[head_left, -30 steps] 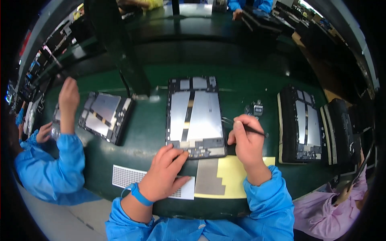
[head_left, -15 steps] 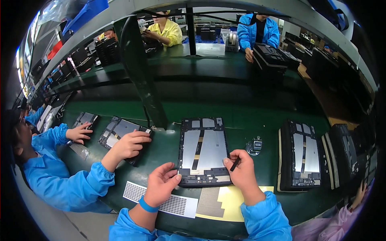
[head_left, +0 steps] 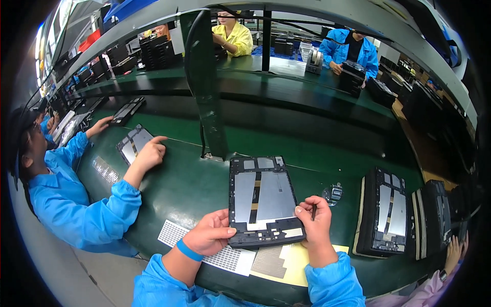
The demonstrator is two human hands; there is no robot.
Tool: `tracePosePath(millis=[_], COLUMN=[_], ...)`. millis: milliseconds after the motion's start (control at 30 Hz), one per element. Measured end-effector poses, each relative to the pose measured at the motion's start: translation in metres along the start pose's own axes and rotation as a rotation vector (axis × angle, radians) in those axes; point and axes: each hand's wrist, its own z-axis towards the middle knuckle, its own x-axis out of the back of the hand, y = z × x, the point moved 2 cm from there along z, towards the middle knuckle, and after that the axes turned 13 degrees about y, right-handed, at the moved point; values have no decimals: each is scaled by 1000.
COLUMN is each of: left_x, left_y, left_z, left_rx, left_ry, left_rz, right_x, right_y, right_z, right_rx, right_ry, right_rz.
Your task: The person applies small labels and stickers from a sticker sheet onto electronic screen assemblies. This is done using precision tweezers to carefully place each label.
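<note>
My left hand point(head_left: 208, 236) pinches the lower left corner of an opened tablet point(head_left: 276, 202), thumb on top and fingers beneath. The tablet has a black frame, silver plates and a dark strip cable down its middle. On its lower right edge, my right hand point(head_left: 318, 230) grips it with the thumb over the rim. A short black stick point(head_left: 314, 211) is also tucked in the fingers of that hand. Under the tablet's near edge lie a white sheet of small dark labels point(head_left: 232, 260), a grey-brown sheet point(head_left: 270, 262) and a yellow sheet point(head_left: 295, 268).
Right of me stands a stack of similar tablets point(head_left: 391, 212), with another stack point(head_left: 434, 215) beyond. A small metal tally counter point(head_left: 333, 194) sits nearby. A green post point(head_left: 206, 87) rises from the bench. On the left, a co-worker in blue point(head_left: 97, 199) reaches for another tablet point(head_left: 134, 143).
The view has shifted. My tablet's near edge looks lifted and tilted, still held in both hands. The co-worker's left hand has pushed a tablet farther away, and their right hand has opened a little.
</note>
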Motion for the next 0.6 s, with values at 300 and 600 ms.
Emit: tracePosePath(millis=[300,600], left_x=[3,4], left_y=[-9,-16], left_z=[-4,-2], left_rx=[29,83], left_ry=[-53,-68], left_rz=[-52,-34], right_x=[1,2], right_y=[-2,-4], right_z=[-6,-3], right_rx=[7,31], right_ry=[-46,-42], right_rz=[-17,-85])
